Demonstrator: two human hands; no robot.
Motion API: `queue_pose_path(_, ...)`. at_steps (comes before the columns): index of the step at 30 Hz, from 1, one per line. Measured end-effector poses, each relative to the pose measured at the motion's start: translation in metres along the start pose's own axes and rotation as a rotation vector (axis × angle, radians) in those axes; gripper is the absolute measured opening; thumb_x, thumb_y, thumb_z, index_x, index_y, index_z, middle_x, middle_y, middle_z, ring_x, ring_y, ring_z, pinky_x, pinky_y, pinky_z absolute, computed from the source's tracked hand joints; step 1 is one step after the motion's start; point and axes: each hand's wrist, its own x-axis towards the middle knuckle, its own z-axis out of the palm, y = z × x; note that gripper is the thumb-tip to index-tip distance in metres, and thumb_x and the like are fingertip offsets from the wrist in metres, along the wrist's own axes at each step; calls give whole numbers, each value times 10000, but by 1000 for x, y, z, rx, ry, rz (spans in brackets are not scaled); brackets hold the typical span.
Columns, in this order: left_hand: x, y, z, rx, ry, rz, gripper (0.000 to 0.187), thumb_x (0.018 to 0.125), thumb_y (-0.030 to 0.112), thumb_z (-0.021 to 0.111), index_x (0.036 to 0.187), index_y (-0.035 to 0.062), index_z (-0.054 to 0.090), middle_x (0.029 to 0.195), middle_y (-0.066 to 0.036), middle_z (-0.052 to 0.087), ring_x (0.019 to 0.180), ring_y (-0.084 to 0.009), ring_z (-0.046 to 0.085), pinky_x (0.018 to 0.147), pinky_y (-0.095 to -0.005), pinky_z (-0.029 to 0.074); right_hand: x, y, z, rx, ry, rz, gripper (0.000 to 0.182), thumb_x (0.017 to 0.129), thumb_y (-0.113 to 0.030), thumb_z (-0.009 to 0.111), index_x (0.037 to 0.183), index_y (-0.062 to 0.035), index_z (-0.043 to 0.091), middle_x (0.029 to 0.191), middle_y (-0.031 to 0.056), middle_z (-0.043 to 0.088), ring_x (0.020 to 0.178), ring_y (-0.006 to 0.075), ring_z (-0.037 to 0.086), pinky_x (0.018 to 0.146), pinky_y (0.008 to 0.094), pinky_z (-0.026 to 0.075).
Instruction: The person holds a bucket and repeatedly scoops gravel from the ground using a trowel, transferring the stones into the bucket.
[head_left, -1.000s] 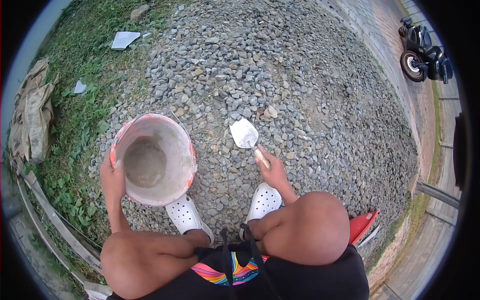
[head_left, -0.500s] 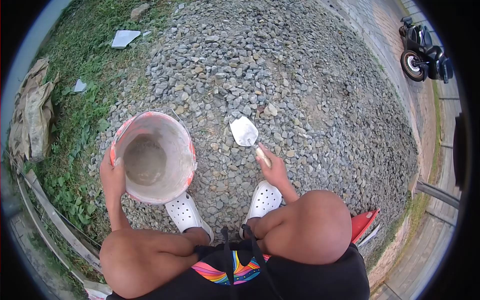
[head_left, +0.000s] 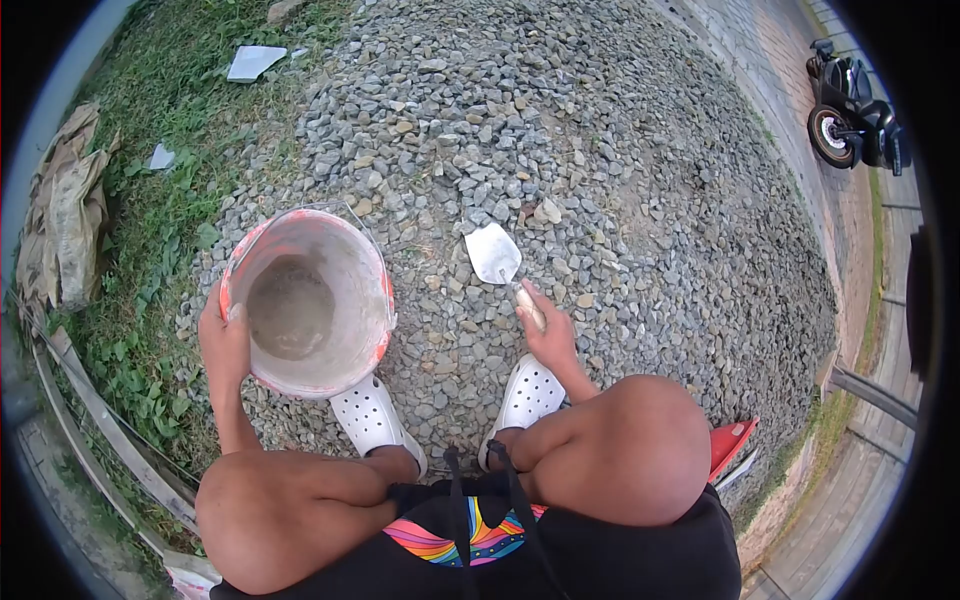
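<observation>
I crouch at the near edge of the gravel pile (head_left: 560,150), and I take the bucket (head_left: 305,300) as my landmark. My left hand (head_left: 225,345) has a closed grip on the bucket's near-left rim, thumb over the lip, and tilts its mouth up toward me. The inside shows a grey crust of dried residue on wall and floor; I see no stones in it, so by my judgement loading is not yet begun. My right hand (head_left: 548,338) is wrapped shut around the handle of the trowel (head_left: 495,255), which sits to the right of the bucket, well apart from it. The blade lies flat on the stones, its tip pointing away from me, and carries no load that I can see. I judge that every scoop into the bucket is left to do. My white clogs (head_left: 370,420) are planted just below the bucket and the trowel. Left of the bucket lie grass (head_left: 150,220) and a crumpled sack (head_left: 65,220); far right of it stands a parked motorbike (head_left: 850,110).
</observation>
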Motion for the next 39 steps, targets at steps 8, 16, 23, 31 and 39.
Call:
queue_pose_path(8,1,6,-1,-19,-22,-36,497,853,38,481,1329,-36,604,1150,-182,710,1059,-257,669,981,-361,477,-8,4,16,10,124,-79,491,940,-231,683,1420,-176,595,1228,187,696,954,420,701,837,461,555)
queue_pose_path(16,3,1,1,-30,-9,-21,482,865,58,499,1326,-34,607,1148,-198,707,1069,-276,671,987,-369,477,-7,0,34,-105,39,75,642,950,-214,664,1546,-203,427,1143,251,704,991,449,688,841,462,554)
queue_pose_path(23,0,-10,-4,-9,-14,-49,504,872,61,494,1359,-34,584,1221,-207,689,1132,-289,657,1022,-377,458,-3,-3,34,-1,61,117,642,941,-284,666,1541,-268,439,943,262,716,833,471,677,784,518,533)
queue_pose_path(31,2,-12,-6,25,-20,-54,518,875,69,490,1376,-28,575,1238,-209,685,1148,-295,656,1034,-379,454,-13,7,-21,-56,4,73,585,924,-283,697,1483,-247,529,1073,208,735,937,429,694,843,479,534)
queue_pose_path(39,2,-13,-4,-2,-21,-46,513,872,82,508,1369,-20,584,1229,-206,691,1141,-302,661,1036,-380,453,-27,-21,-79,-279,-58,224,548,902,-286,716,1431,-219,591,1086,192,739,959,404,701,854,463,539)
